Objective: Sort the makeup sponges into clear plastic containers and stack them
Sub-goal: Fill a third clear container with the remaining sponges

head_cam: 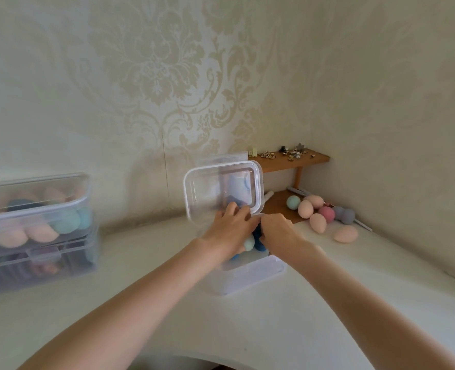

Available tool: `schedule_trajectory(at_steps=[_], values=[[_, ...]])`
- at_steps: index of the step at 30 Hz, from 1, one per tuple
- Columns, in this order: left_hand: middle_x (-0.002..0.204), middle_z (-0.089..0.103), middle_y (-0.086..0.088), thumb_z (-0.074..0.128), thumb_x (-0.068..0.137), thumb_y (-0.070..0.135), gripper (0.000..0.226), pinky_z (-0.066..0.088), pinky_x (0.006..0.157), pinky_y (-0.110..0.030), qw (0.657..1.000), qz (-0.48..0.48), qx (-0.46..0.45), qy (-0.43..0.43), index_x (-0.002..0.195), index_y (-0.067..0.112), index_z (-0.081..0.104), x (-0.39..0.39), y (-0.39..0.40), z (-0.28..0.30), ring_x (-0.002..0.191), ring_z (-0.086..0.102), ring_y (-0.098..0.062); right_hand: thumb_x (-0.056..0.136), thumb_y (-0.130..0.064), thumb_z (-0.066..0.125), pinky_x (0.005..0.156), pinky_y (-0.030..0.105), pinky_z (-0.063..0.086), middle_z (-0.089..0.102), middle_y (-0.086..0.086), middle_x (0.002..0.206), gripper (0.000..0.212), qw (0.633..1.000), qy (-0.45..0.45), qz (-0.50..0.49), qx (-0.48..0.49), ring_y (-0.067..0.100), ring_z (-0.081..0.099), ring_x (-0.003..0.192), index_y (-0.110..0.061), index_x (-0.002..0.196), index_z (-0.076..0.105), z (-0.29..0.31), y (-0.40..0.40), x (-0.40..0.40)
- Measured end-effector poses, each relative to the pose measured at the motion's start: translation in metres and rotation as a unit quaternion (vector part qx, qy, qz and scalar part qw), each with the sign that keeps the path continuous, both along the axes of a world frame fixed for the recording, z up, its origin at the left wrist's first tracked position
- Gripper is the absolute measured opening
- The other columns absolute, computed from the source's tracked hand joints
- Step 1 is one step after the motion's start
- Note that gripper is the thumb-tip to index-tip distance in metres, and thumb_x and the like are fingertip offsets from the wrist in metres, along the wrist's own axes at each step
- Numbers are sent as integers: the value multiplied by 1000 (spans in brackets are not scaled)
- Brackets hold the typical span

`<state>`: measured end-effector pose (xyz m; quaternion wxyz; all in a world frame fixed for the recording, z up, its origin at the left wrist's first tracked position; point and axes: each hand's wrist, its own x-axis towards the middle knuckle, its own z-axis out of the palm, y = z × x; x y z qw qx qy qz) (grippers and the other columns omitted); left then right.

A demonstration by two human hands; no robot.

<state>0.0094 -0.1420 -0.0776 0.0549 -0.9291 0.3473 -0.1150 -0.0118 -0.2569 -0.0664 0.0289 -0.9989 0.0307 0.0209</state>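
We are working at the clear container (pixel 247 273) in the middle of the white table (pixel 328 303), and the step in hand looks to be closing it. Our left hand (pixel 230 222) is holding the clear lid (pixel 222 194) by its near edge, fingers curled over the rim, the lid tilted up on edge above the container's far side. Our right hand (pixel 277 229) is meeting it at the lid's lower right corner, fingers bent. The blur there is hiding whether it is pinching the lid or the container rim, so we cannot tell what it is gripping. Between the two hands, blue and pale mint sponges (pixel 251 243) are sitting inside the container, heaped near the rim.

To our left, two filled containers (pixel 34 231) are already standing stacked, one on the other. Loose sponges (pixel 320 213), peach, pink, mint and grey, are lying well apart to the right, by a small wooden shelf (pixel 293 158).

We are judging that the next move calls for lowering the lid flat, lining its corners up with the rim, and pressing the heaped sponges down so it seats. Only then can this container join the stack.
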Motion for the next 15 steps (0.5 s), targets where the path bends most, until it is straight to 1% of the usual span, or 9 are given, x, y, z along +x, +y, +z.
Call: schedule_trajectory(at_steps=[3, 5, 6, 7, 9, 10, 11, 13, 15], values=[[137, 33, -6, 53, 87, 18, 48, 35, 96, -38, 999, -31, -15, 12, 132, 19, 37, 3, 2, 0, 123, 30, -29, 95, -12, 45, 61, 22, 42, 62, 16, 119, 28, 1000, 24, 17, 0, 27, 57, 90, -1, 118, 57, 7, -2, -6], [137, 32, -3, 53, 86, 16, 44, 34, 98, -37, 998, -57, -30, 25, 128, 22, 41, 6, 5, -1, 123, 29, -27, 95, -9, 43, 58, 19, 43, 65, 13, 114, 26, 998, 25, 30, 46, 25, 62, 91, -3, 114, 60, 13, -11, -9], [137, 32, -2, 54, 86, 15, 44, 33, 99, -38, 997, -68, -36, 30, 128, 23, 42, 8, 6, -2, 123, 29, -27, 94, -10, 45, 58, 17, 47, 67, 12, 106, 23, 995, 22, 27, 94, 23, 65, 89, -5, 107, 64, 17, -20, -9], [138, 32, -2, 54, 86, 14, 46, 33, 100, -39, 996, -77, -37, 32, 129, 25, 43, 9, 7, -2, 123, 29, -28, 93, -10, 48, 61, 18, 54, 69, 10, 94, 20, 983, 9, 11, 182, 22, 67, 83, -9, 93, 67, 24, -28, -10], [141, 30, -1, 54, 86, 12, 54, 32, 100, -40, 995, -90, -25, 29, 134, 29, 39, 10, 5, -2, 123, 29, -28, 89, -6, 52, 73, 33, 60, 69, 11, 80, 21, 944, -71, -50, 319, 25, 69, 76, -13, 73, 66, 33, -50, 3], [143, 28, -1, 54, 86, 12, 56, 32, 101, -40, 995, -94, -16, 28, 136, 31, 37, 10, 3, -3, 125, 28, -28, 88, -4, 51, 79, 38, 58, 70, 15, 84, 19, 939, -116, -90, 311, 31, 70, 81, -10, 77, 66, 33, -63, 12], [144, 27, -1, 54, 87, 13, 57, 32, 102, -41, 995, -95, -8, 27, 137, 31, 35, 11, 2, -3, 126, 27, -28, 88, -3, 48, 84, 40, 56, 69, 19, 95, 18, 949, -142, -130, 251, 35, 67, 92, -6, 89, 66, 29, -75, 20], [144, 26, 0, 55, 87, 15, 57, 32, 103, -42, 995, -97, -4, 23, 137, 32, 36, 11, 1, -5, 127, 25, -27, 91, -6, 44, 95, 40, 45, 57, 21, 120, 29, 968, -108, -190, 123, 38, 55, 114, -5, 118, 55, 10, -93, 28], [143, 28, -1, 56, 86, 14, 56, 32, 103, -42, 994, -101, -17, 23, 136, 31, 38, 12, 1, -5, 127, 26, -26, 93, -11, 46, 102, 40, 38, 41, 21, 133, 38, 981, -41, -185, 30, 37, 44, 123, -7, 131, 42, -14, -102, 29]])
